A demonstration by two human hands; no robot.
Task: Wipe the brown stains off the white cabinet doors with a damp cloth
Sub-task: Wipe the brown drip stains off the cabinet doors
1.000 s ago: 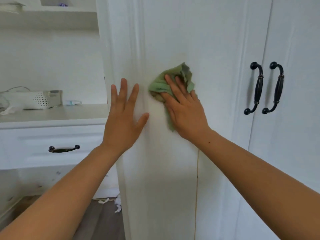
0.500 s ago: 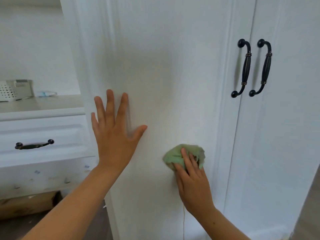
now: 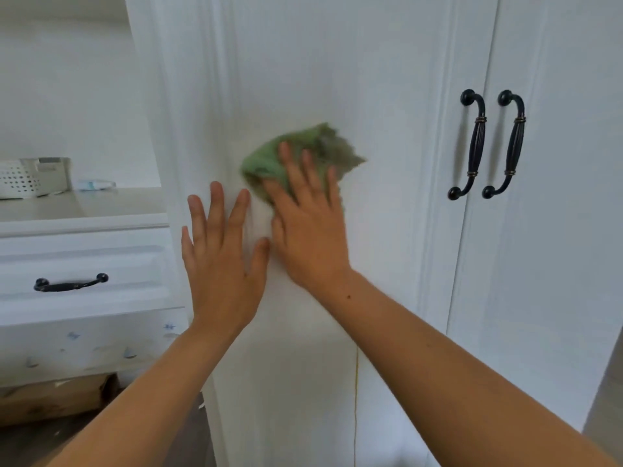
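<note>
A tall white cabinet door (image 3: 381,79) fills the middle of the view. My right hand (image 3: 308,224) presses a crumpled green cloth (image 3: 296,153) flat against the door panel, fingers straight and spread over it. The cloth is blurred from motion. My left hand (image 3: 220,261) lies flat and spread on the door's left moulding, just beside the right hand, thumb close to it. A thin yellowish line (image 3: 355,399) runs down the door below my right forearm. No clear brown stain shows around the cloth.
Two black curved handles (image 3: 470,144) (image 3: 507,144) flank the door seam at right. At left are a white drawer with a black handle (image 3: 70,284), a counter with a white perforated box (image 3: 30,176), and a cardboard piece (image 3: 57,396) on the floor.
My right hand has swept the cloth from low on the door back up to beside my left hand. The left hand has stayed flat on the door.
</note>
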